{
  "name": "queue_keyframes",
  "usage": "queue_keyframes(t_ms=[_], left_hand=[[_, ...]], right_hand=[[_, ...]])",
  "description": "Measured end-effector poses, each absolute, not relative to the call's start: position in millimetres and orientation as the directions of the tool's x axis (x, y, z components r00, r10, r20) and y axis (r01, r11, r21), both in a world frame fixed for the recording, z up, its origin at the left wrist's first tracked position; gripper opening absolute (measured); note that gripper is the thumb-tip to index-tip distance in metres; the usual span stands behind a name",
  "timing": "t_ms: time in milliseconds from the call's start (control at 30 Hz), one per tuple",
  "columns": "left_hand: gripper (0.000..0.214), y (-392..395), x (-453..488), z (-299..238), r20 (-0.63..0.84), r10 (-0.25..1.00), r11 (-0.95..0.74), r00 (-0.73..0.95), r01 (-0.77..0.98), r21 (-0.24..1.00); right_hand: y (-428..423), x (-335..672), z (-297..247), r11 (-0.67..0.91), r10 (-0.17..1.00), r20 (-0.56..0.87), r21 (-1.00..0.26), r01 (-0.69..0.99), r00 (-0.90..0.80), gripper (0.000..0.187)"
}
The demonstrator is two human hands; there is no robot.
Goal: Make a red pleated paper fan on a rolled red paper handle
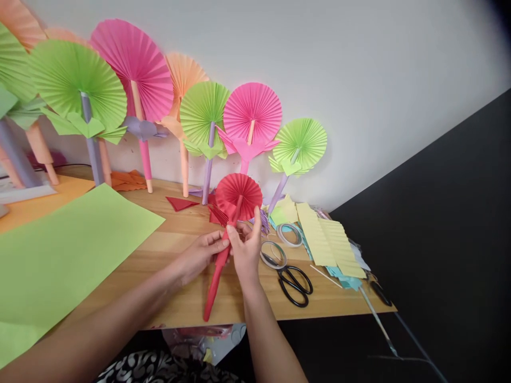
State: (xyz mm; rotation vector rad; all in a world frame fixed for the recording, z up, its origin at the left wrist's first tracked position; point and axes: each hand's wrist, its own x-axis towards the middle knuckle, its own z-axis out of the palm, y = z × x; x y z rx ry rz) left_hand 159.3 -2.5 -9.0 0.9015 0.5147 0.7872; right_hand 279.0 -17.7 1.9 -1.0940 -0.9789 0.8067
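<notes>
A red paper fan (244, 187) with a round pleated head and a rolled red paper handle stands tilted above the front of the table. My left hand (205, 250) grips the handle from the left, fingers and thumb closed near its middle. From the right, my right hand (245, 242) holds the upper handle just under the pleated head, thumb pressed on the front and a finger pointing up beside the head. A pleated red strip (219, 215) sticks out to the left at the join. The fingers behind the handle are partly hidden.
Several finished paper fans (252, 111) lean on the wall. A large green sheet (80, 260) covers the left of the wooden table (179, 303). Black scissors (295, 284), tape rolls (289, 234), pleated yellow paper (339, 247) and a red folded piece (181, 203) lie around.
</notes>
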Motion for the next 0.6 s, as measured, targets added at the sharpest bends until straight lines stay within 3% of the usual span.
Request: queue_keyframes(t_ms=[100,233,400,600], left_hand=[[0.032,-2,158,-6,-0.104,0.772,0.439,0.627,-0.408,0.8],[0.033,-1,157,-3,-0.117,0.782,0.445,0.613,-0.416,0.793],[0.033,-1,157,-4,-0.123,0.786,0.441,0.606,-0.411,0.797],[0.037,-2,157,-1,-0.129,0.775,0.459,0.619,-0.412,0.787]], right_hand=[[-26,276,6,0.336,0.898,0.292,-0.938,-0.083,0.33,0.077],[-31,278,8,0.415,0.831,0.334,-0.905,-0.096,0.445,0.068],[-28,283,6,0.349,0.829,0.253,-0.931,-0.107,0.499,0.058],[-24,286,4,0.272,0.881,0.153,-0.938,-0.215,0.447,0.043]])
